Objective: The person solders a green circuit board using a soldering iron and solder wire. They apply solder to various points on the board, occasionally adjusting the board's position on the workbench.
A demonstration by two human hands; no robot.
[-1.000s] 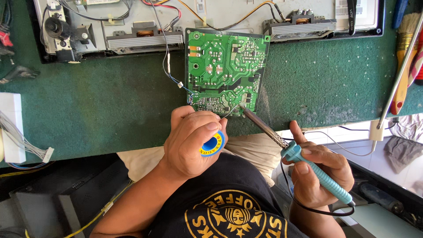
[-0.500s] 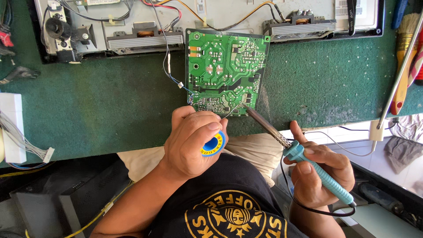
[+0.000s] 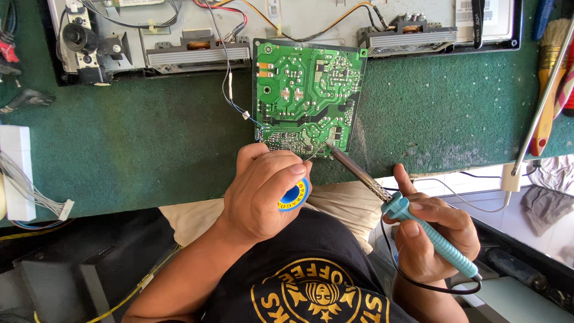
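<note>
The green board (image 3: 306,98) lies on the green mat (image 3: 149,149), its near edge close to the mat's front edge, its far edge against the open chassis (image 3: 287,24), with bare mat open to both sides. The left hand (image 3: 263,191) is closed around a solder spool (image 3: 294,195), and the right hand (image 3: 433,230) grips the iron (image 3: 394,206), whose tip touches the board's near edge. Since half a second ago, nothing has visibly moved.
</note>
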